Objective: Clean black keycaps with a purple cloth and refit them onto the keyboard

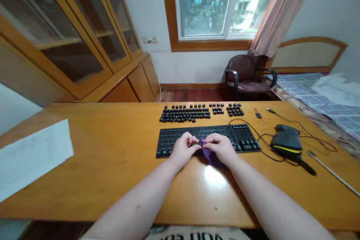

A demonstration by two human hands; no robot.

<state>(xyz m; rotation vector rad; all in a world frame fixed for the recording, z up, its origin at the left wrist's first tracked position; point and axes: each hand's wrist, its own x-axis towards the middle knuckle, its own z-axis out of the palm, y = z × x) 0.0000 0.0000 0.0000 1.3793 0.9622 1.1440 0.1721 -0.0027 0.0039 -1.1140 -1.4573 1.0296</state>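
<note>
A black keyboard (pixel 176 140) lies on the wooden desk, most of its keycaps off; a few caps remain at its right end. Over its middle, my right hand (pixel 221 148) pinches a purple cloth (pixel 206 153), which hangs toward the front edge of the keyboard. Close beside it, my left hand (pixel 183 148) is closed, thumb and fingertips meeting at the cloth. Something small and dark seems to sit between the fingertips of both hands, too small to make out. Behind the keyboard, loose black keycaps (pixel 185 114) are laid out in rows.
On the right are a dark brush-like tool with a yellow stripe (pixel 287 144), a cable (pixel 317 138), a thin white stick (pixel 334 174) and a small keycap puller (pixel 258 115). White paper (pixel 36 153) lies at the left. Beyond the desk stands a chair (pixel 247 73).
</note>
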